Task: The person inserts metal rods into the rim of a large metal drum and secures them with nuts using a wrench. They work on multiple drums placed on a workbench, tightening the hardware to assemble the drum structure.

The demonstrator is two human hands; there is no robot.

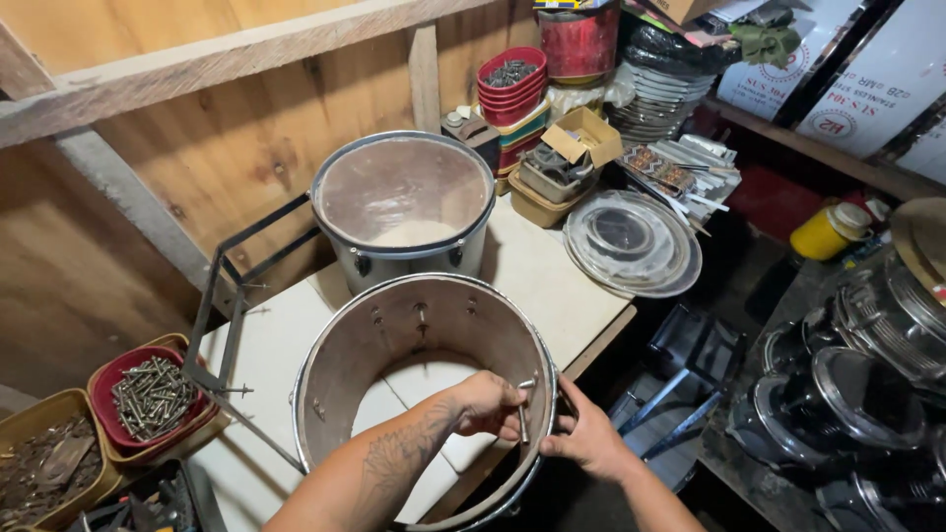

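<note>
A bare metal drum shell [394,325], open at the top, stands on a white tabletop [276,345] right in front of me. My left hand [490,404] reaches inside the shell at its near right wall and grips a thin metal screwdriver or rod [522,419]. My right hand [583,438] is outside the same wall, fingers closed against the rim where small bolts stick through. Behind it stands a second drum [404,212] with a translucent skin fitted on top.
A red bowl of screws [148,394] and a tan tray of rusty parts [49,468] sit at the left. A black metal frame [222,296] leans by the wooden wall. Clear drum heads [631,241], stacked containers [512,89] and shiny drum shells [867,365] crowd the right.
</note>
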